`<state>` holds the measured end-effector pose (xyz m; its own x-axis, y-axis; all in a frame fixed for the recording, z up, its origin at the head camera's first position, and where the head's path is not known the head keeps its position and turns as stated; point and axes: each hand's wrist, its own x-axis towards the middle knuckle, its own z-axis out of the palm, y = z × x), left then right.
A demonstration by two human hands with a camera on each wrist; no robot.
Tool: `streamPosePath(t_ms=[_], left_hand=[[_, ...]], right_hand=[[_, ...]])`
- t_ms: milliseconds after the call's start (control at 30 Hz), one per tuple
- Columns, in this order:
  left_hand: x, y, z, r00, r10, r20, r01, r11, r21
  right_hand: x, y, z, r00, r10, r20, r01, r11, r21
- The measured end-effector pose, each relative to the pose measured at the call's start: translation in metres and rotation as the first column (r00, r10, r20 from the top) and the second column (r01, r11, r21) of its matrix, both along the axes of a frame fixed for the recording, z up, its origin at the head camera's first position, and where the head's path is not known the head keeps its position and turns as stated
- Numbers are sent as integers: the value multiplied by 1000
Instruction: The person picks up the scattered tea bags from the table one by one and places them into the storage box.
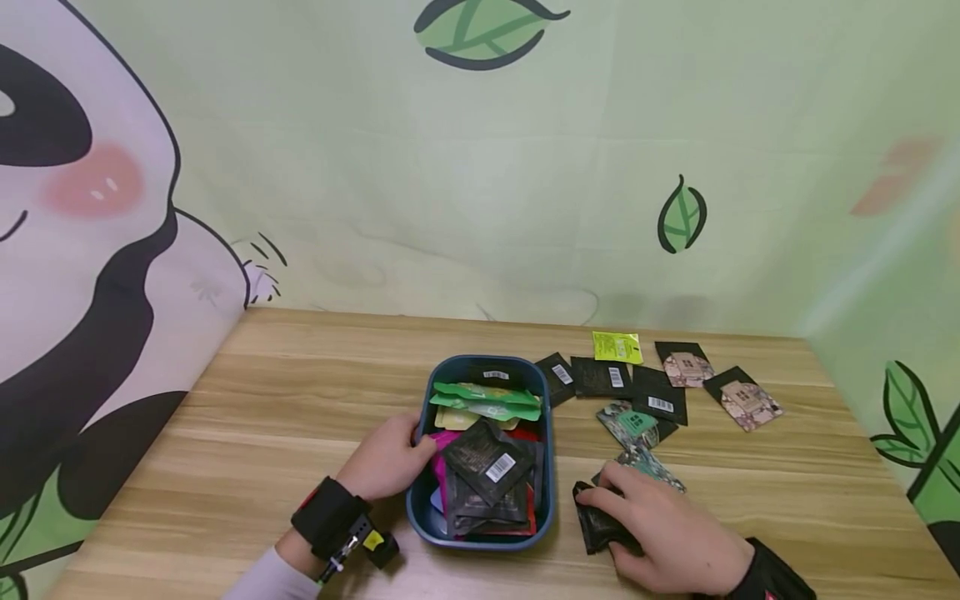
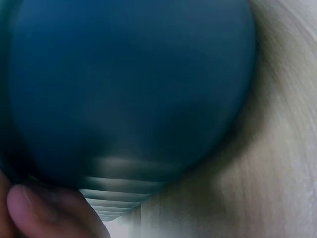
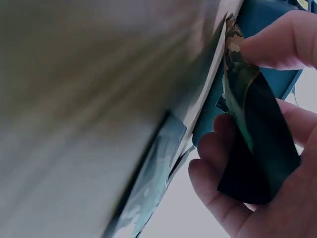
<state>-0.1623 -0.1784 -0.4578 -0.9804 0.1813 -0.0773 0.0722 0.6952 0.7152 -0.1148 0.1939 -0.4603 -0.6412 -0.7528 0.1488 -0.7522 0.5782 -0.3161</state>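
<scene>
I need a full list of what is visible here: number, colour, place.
table: 1, light brown, foreground
basket: 1, dark blue, on the table
packets inside: several, overlapping, mixed colours, in the basket
barcode packets: 3, black, right of the basket
lime packet: 1, yellow-green, near the back edge
pink-print packets: 2, black and pink, far right
teal-print packets: 2, teal, towards the right hand
held packet: 1, dark, in the right hand
panda drawing: 1, black-white, left
leaf drawings: several, green, on the wall
sleeve: 1, pale, lower left
wristbands: 2, black, near the hands
left hand: 1, bare, on the basket's rim
right hand: 1, bare, right
</scene>
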Motion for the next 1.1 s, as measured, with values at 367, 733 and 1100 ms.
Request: streamPosePath(t_ms=[367, 733, 1100], left_hand=[[1, 0, 0, 1000, 6, 18, -6, 1000, 4], [0, 0, 0, 1000, 3, 11, -3, 1000, -11], [0, 0, 1, 1000, 7, 20, -7, 1000, -5]], right_hand=[[-27, -8, 25, 989, -41, -139, 36, 998, -42], [-48, -45, 54, 963, -12, -269, -19, 993, -113], [-52, -95, 58, 971, 83, -223, -115, 984, -134]])
